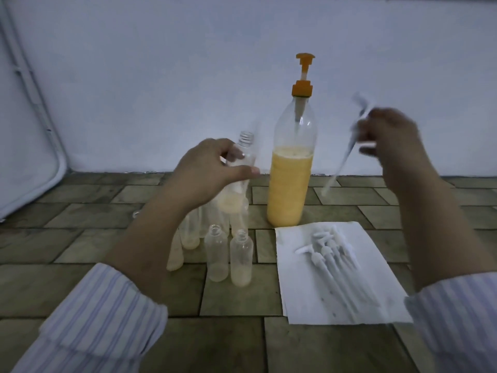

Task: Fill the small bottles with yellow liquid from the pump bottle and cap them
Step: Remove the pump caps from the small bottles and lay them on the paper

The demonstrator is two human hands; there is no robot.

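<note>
A tall clear pump bottle (291, 181) with an orange pump head stands at the centre, over half full of yellow liquid. My left hand (212, 170) grips a small clear bottle (239, 168), lifted and tilted left of it, uncapped, with a little yellow liquid at its bottom. My right hand (390, 138) pinches a white pump cap (349, 138) with a long dip tube, raised to the right of the pump bottle. Several small open bottles (228, 251) with a little yellow liquid stand in front.
A white paper sheet (376, 305) lies at the right front with several white pump caps (333, 254) on it. The surface is brown tile pattern. A pale wall stands behind, and a white folded object (27, 157) leans at the left.
</note>
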